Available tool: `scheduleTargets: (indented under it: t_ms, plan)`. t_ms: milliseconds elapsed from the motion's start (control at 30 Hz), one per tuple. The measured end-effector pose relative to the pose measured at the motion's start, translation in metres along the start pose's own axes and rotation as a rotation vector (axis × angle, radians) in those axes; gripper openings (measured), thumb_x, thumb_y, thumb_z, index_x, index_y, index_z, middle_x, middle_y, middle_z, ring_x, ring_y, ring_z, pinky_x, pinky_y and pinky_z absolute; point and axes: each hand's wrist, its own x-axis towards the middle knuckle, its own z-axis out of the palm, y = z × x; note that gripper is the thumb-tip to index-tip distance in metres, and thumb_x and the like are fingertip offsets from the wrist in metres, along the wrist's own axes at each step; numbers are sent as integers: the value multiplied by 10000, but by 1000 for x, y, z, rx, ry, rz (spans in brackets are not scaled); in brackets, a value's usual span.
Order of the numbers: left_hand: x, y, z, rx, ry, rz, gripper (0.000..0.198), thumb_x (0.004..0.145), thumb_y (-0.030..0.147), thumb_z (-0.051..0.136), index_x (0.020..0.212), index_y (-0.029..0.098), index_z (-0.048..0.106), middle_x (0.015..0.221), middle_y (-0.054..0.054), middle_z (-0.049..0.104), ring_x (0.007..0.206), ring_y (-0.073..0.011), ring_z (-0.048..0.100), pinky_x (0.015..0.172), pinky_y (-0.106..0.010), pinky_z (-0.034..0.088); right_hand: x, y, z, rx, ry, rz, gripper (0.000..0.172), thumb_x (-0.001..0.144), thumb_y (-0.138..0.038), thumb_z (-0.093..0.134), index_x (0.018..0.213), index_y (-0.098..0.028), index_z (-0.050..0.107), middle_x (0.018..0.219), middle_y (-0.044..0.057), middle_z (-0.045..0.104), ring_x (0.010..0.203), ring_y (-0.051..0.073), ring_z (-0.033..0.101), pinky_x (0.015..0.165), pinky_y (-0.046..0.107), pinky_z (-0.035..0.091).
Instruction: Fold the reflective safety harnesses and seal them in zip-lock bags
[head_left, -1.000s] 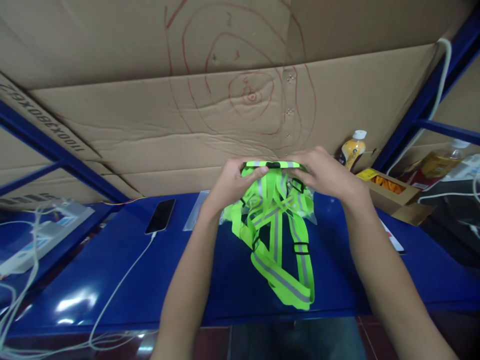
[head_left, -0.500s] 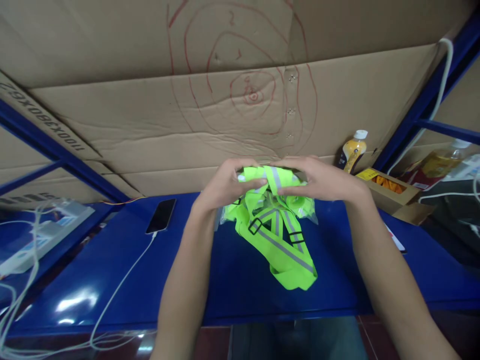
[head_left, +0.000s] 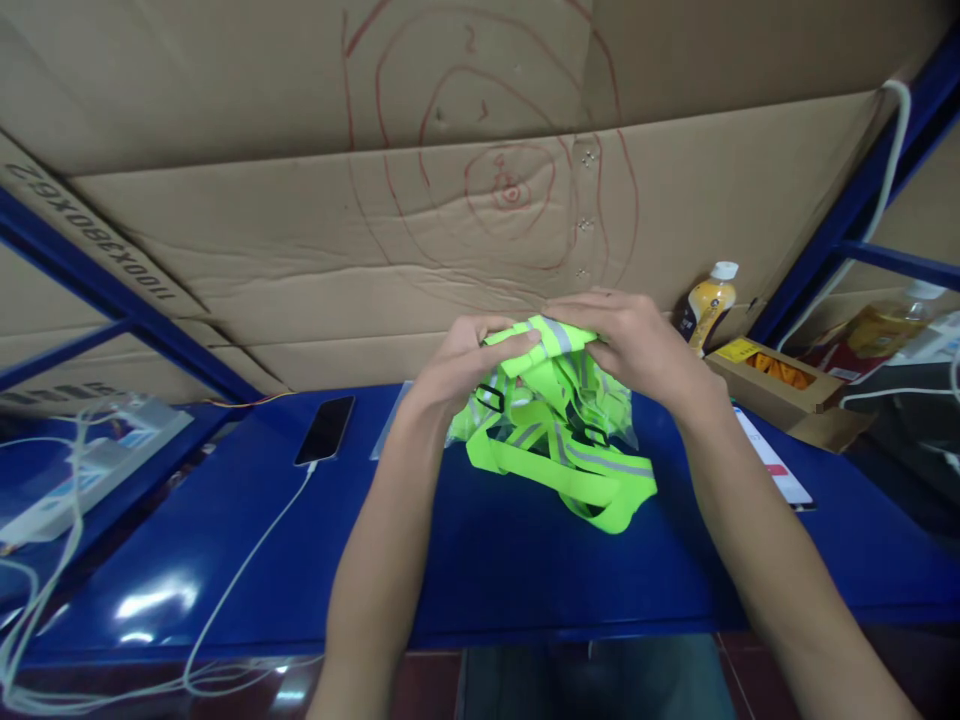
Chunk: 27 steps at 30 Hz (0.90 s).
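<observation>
Neon-yellow reflective straps with grey stripes and black buckles make up a safety vest [head_left: 562, 450], bunched over the blue shelf. My left hand [head_left: 476, 362] grips its upper left part, thumb lying across the front of a folded strap. On the other side my right hand [head_left: 619, 338] bends over the upper right end of that fold, its thumb mostly hidden. Loose straps hang in loops below both hands toward me. Behind and under the straps, clear plastic [head_left: 624, 425] and more neon material show; how they are layered I cannot tell.
A black phone [head_left: 325, 430] on a white cable lies at left, beyond it a power strip [head_left: 97, 470]. To the right are a drink bottle [head_left: 707, 305], an open cardboard box [head_left: 776, 385] and a white phone-like slab [head_left: 776, 465]. A cardboard wall [head_left: 300, 240] stands behind.
My right hand has turned and risen slightly over the fold. The top strap is now tilted up to the left hand's thumb, and the hanging loops have drawn up and shifted right.
</observation>
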Motion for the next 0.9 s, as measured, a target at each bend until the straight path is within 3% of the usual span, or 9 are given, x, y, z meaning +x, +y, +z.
scheduleTargets:
  t_ms: [133, 233, 300, 400, 533, 633, 733, 800, 900]
  plan:
    - [-2, 4, -5, 120, 42, 161, 402, 665, 412, 979, 817, 169, 696, 730, 14, 610, 617, -113, 515, 560, -238, 375, 1, -6, -6, 98, -76, -6, 489, 935, -347, 721, 1403, -209, 691, 1456, 122, 677, 1293, 308, 652, 1071, 428, 484]
    - [-6, 8, -2, 342, 23, 319, 355, 729, 336, 940, 776, 179, 625, 690, 39, 547, 618, -106, 461, 574, -242, 342, 0, -2, -12, 130, -160, 60, 335, 995, -475, 677, 1119, -177, 770, 1060, 81, 772, 944, 227, 692, 870, 339, 487]
    - [-9, 11, 3, 508, -2, 394, 273, 803, 288, 877, 779, 185, 625, 701, 31, 579, 662, -125, 503, 632, -260, 377, -2, 3, -16, 156, -258, 93, 365, 1034, -498, 621, 932, -172, 752, 769, 12, 691, 705, 151, 584, 721, 284, 419]
    - [-10, 13, 10, 630, 32, 495, 187, 844, 293, 846, 847, 196, 687, 839, -8, 692, 832, -177, 622, 782, -294, 455, -4, 9, -19, 173, -323, 85, 365, 1033, -483, 625, 862, -178, 732, 651, -28, 607, 600, 113, 471, 643, 262, 344]
    - [-4, 8, 7, 337, 10, 407, 363, 896, 517, 805, 1034, 189, 731, 1084, -78, 745, 1001, -221, 689, 886, -317, 522, -6, 12, -15, 23, -158, 70, 230, 1040, -322, 600, 1016, -203, 796, 824, 33, 760, 728, 160, 645, 724, 271, 394]
    - [0, 3, 4, 154, 21, 183, 468, 936, 630, 713, 899, 165, 738, 906, -69, 721, 827, -197, 667, 749, -300, 520, -4, 11, -5, -33, 8, 31, 322, 1016, -178, 549, 1216, -236, 795, 1163, 78, 811, 1039, 246, 736, 901, 330, 477]
    - [2, -1, 1, -21, 50, 20, 461, 794, 591, 856, 838, 154, 717, 798, -46, 674, 719, -181, 621, 654, -292, 486, -1, 7, 2, -47, 68, -21, 393, 979, -140, 568, 1293, -244, 781, 1352, 82, 763, 1217, 300, 703, 1055, 426, 492]
    - [3, -3, -3, -32, 65, 37, 448, 696, 494, 945, 879, 157, 714, 825, -31, 667, 725, -167, 610, 650, -277, 471, 0, 3, 0, -16, 30, -38, 406, 961, -219, 664, 1357, -248, 750, 1427, 86, 724, 1289, 317, 676, 1105, 455, 486]
    - [1, -1, -10, 166, 53, 197, 411, 692, 402, 965, 901, 175, 693, 818, 8, 627, 704, -130, 550, 636, -250, 417, -1, -1, -7, 52, -32, -9, 472, 953, -373, 741, 1401, -226, 710, 1448, 114, 702, 1301, 315, 668, 1084, 428, 490]
